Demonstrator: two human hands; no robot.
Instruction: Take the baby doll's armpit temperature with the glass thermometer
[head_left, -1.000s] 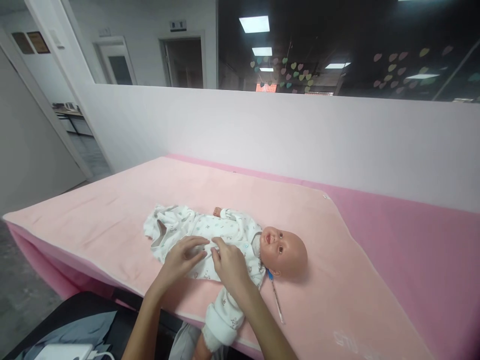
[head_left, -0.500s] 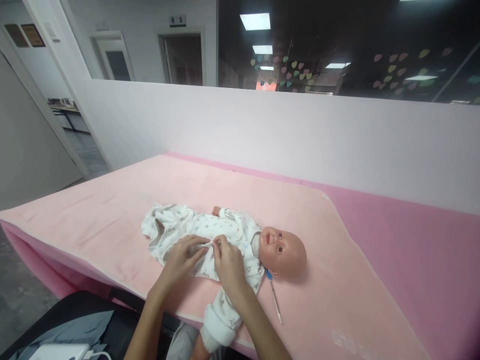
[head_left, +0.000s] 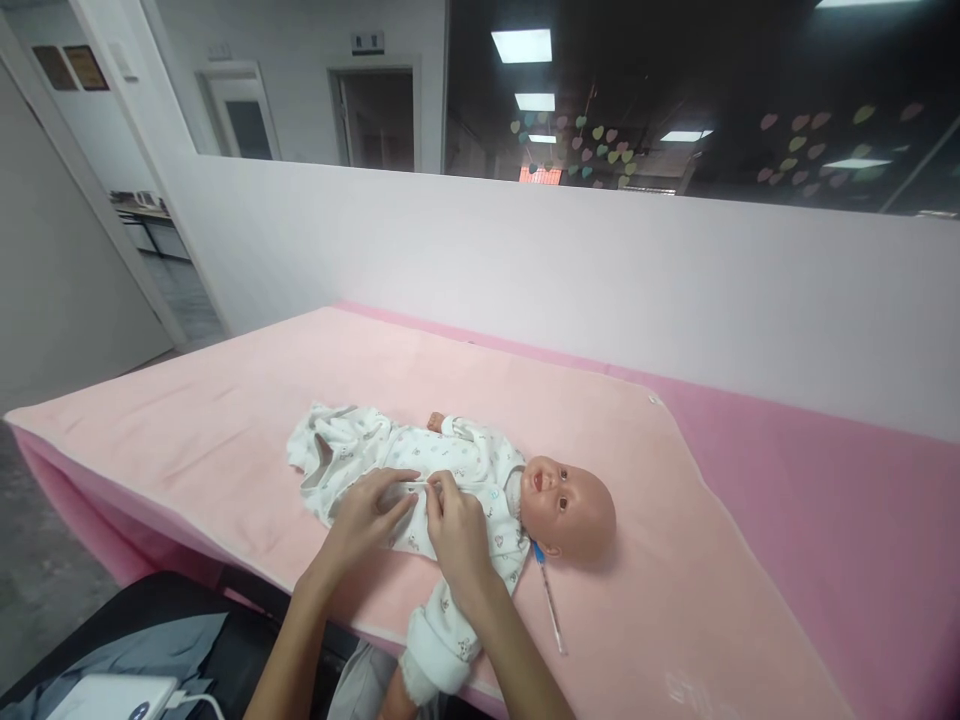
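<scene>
A baby doll [head_left: 566, 507] lies on its back on a pale pink blanket [head_left: 225, 420], head to the right, dressed in a white printed romper [head_left: 450, 460]. My left hand [head_left: 367, 515] rests on the romper's belly, fingers pinching the cloth. My right hand [head_left: 457, 530] sits just beside it on the chest, fingertips pinched on the same front seam. The doll's near sleeve [head_left: 439, 640] hangs over the table's front edge. A thin thermometer with a blue tip [head_left: 549, 595] lies beside the doll's neck.
The table's darker pink cover [head_left: 825, 480] shows on the right and runs up to a white low wall [head_left: 600, 270] behind. A white power bank with a cable [head_left: 112, 697] lies on dark cloth at the lower left. A doorway opens at the far left.
Both hands have shifted slightly up the doll's torso and drawn closer together at the romper's front. The doll has not moved.
</scene>
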